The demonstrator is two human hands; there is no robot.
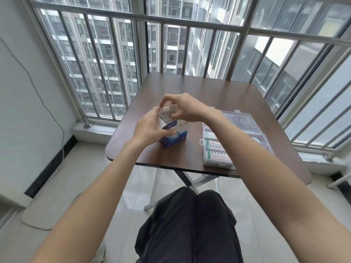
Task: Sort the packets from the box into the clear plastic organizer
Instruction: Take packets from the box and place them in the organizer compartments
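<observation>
A blue and white box (176, 136) stands upright on the brown table (199, 92), its top open. My left hand (150, 128) grips the box's left side, thumb across its front. Above the opening, my right hand (178, 105) pinches pale packets (168, 112) that stick out of the box. The clear plastic organizer (218, 149) lies to the right with its lid (239, 120) folded back. Several green-and-white labelled packets (216, 154) lie in its near compartments. My right forearm crosses over part of the organizer.
Metal railing bars (163, 46) and windows stand just behind the table's far edge. A white cable (38, 95) runs down the left wall. My knees in dark trousers (190, 224) are below the table's near edge, by its folding metal legs (182, 179).
</observation>
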